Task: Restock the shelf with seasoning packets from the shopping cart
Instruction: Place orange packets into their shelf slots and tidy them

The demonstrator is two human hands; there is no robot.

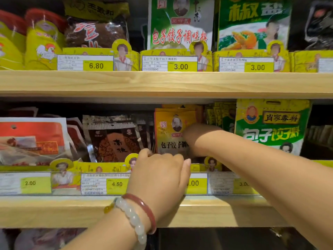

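Left hand, low in the middle of the frame, w/ fingers curled over the front rail of the lower shelf, at the bottom edge of the orange packets. Can't tell if it pinches a packet or just rests there. Two bracelets sit on its wrist, one red, one pale beads.

Right hand reaches in from the lower right & goes behind the front orange packet, on its right side. Its fingers are hidden, so can't tell if it is grasping or let go.

Orange packets stand upright in a row, mid frame, on the lower shelf. Just left of them stand dark brown packets; further left, red & white ones. Just right stand green & yellow packets.

Yellow price tags run along the rail; one by the left hand says 4.50.

Upper shelf crosses the top half of the frame. On it a green & white packet stands top middle, over a 3.00 tag.
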